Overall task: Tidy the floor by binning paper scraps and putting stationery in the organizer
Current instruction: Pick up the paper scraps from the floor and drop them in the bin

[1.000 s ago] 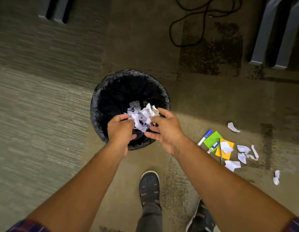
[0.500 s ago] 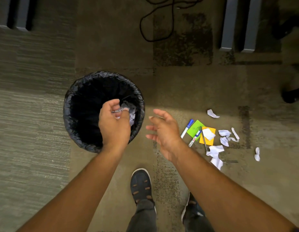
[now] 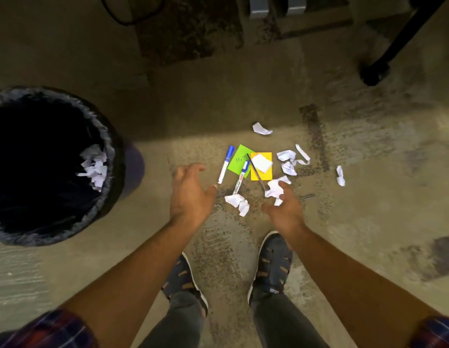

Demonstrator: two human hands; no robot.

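Observation:
The black-lined bin (image 3: 112, 146) stands at the left with white paper scraps (image 3: 94, 167) inside. On the carpet lie two blue-capped markers (image 3: 224, 164) (image 3: 241, 177), a green note (image 3: 239, 158), an orange note (image 3: 265, 175) and a thin dark pencil (image 3: 256, 173). Several crumpled scraps surround them (image 3: 237, 203) (image 3: 262, 129) (image 3: 291, 159) (image 3: 340, 175). My left hand (image 3: 190, 194) hovers empty with curled fingers, left of the markers. My right hand (image 3: 286, 209) is spread, its fingertips on a crumpled scrap (image 3: 275, 187). No organizer is in view.
Both my dark shoes (image 3: 183, 280) (image 3: 273, 264) stand just below the pile. A black chair leg with a caster (image 3: 374, 71) is at the upper right. Grey furniture legs (image 3: 258, 6) and a black cable (image 3: 123, 18) lie along the top edge.
Both hands let go of the paper wad over the bin and moved right. The view swung right, so the bin is now at the left and the hands are at the stationery pile.

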